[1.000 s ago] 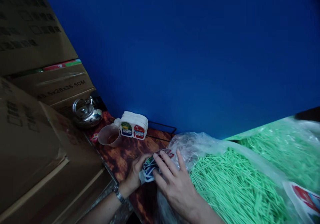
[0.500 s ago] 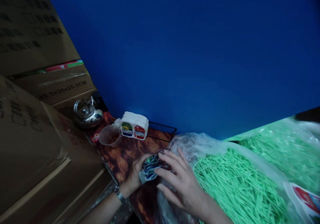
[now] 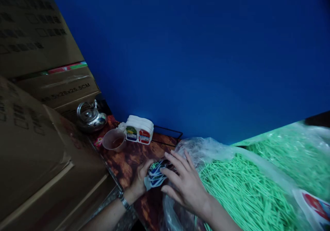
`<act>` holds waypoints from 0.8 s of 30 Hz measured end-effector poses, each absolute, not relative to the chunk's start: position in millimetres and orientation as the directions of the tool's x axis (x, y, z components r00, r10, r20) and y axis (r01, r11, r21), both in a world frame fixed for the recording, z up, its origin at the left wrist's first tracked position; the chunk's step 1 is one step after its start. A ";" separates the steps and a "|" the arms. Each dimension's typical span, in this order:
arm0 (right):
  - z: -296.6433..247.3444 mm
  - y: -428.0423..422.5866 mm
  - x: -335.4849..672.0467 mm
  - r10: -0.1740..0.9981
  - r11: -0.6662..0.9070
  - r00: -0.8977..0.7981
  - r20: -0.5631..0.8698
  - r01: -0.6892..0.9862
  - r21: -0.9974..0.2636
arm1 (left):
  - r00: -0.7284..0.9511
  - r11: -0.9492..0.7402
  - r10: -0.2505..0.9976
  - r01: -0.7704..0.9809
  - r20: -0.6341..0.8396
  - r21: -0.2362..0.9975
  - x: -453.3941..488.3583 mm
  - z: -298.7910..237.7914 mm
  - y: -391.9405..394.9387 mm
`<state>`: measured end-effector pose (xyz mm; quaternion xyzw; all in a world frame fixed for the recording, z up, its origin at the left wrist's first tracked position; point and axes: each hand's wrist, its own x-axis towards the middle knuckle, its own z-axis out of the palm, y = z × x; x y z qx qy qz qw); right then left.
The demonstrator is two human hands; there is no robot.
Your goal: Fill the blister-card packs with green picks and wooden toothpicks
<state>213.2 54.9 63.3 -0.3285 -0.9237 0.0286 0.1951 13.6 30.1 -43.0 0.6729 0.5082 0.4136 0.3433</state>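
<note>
My left hand (image 3: 140, 180) grips a small stack of printed packets (image 3: 155, 175), white with blue and green print, held just above the dark patterned table (image 3: 129, 158). A metal watch is on that wrist. My right hand (image 3: 186, 183) lies over the right side of the packets, its fingers spread and the fingertips touching the stack's top. Under and behind my right hand is a big clear plastic bag (image 3: 206, 148) full of thin green sticks (image 3: 239, 186).
At the table's back stand a pinkish plastic cup (image 3: 113, 140), a pile of white labelled packs (image 3: 138, 129) and a steel kettle (image 3: 90, 116). Cardboard boxes (image 3: 38, 121) wall off the left. A blue wall (image 3: 196, 59) closes the back. A printed wrapper (image 3: 313, 205) lies at lower right.
My right hand has slid a little right and back on the packets, its fingers fanning out. The left hand keeps its hold in the same place.
</note>
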 end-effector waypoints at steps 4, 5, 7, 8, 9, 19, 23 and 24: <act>73.4 56.7 201.4 0.655 0.754 -0.701 0.283 0.635 -0.171 | 0.141 -0.245 0.969 0.414 0.204 0.877 13.6 -42.9 30.2; 75.8 56.8 198.5 0.659 0.750 -0.703 0.268 0.641 -0.162 | 0.138 -0.244 0.969 0.414 0.204 0.877 13.5 -43.1 30.5; 79.7 56.2 194.4 0.662 0.747 -0.707 0.249 0.650 -0.141 | 0.136 -0.248 0.968 0.408 0.210 0.879 13.1 -43.9 31.4; 81.2 55.6 193.3 0.664 0.744 -0.705 0.249 0.654 -0.133 | 0.137 -0.251 0.967 0.403 0.213 0.880 12.8 -44.5 31.7; 82.3 55.0 192.8 0.666 0.742 -0.703 0.249 0.658 -0.128 | 0.139 -0.255 0.966 0.399 0.217 0.881 12.5 -45.0 31.9; 73.8 56.2 189.2 0.707 0.699 -0.704 0.070 0.679 -0.223 | 0.127 -0.232 0.972 0.407 0.197 0.883 13.6 -44.9 29.8; 79.8 62.8 203.1 0.677 0.715 -0.735 0.049 0.639 -0.285 | 0.129 -0.272 0.962 0.418 0.239 0.867 8.2 -49.3 38.3; 83.2 64.1 207.7 0.686 0.707 -0.725 0.053 0.649 -0.281 | 0.140 -0.293 0.956 0.436 0.257 0.851 6.4 -45.8 41.1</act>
